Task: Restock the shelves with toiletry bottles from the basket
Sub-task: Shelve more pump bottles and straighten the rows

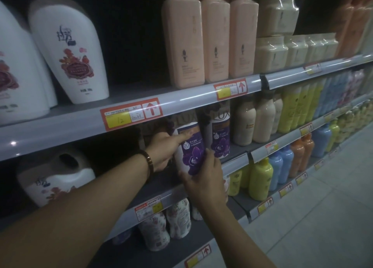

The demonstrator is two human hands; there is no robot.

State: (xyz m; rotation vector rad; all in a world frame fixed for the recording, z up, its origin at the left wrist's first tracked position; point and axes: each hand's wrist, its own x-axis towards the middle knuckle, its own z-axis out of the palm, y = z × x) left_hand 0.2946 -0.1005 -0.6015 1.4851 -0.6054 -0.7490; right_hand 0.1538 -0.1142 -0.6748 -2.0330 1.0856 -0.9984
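Your two hands are together on one white round plastic bottle with a purple flower label [190, 146]. Your left hand [163, 152], with a brown band bracelet [149, 160] on the wrist, holds the bottle from its left side, and one finger lies stretched across the upper part of the label. Your right hand [205, 181] grips the lower part from below and from the right, with the thumb pointing up along the label.

The bottle stands upright at the front of the grey metal middle shelf [236, 162], under the rail that carries a red and yellow price tag [131, 115]. I cannot tell if its bottom already touches the shelf, because your right hand covers it. Just beside it on the right stands a second white bottle with the same purple flower [221, 140], and further right are cream rounded bottles [244, 122].

On the shelf above stand tall pink square bottles [183, 37] and, to the left, large white bottles with a red flower print [68, 45].
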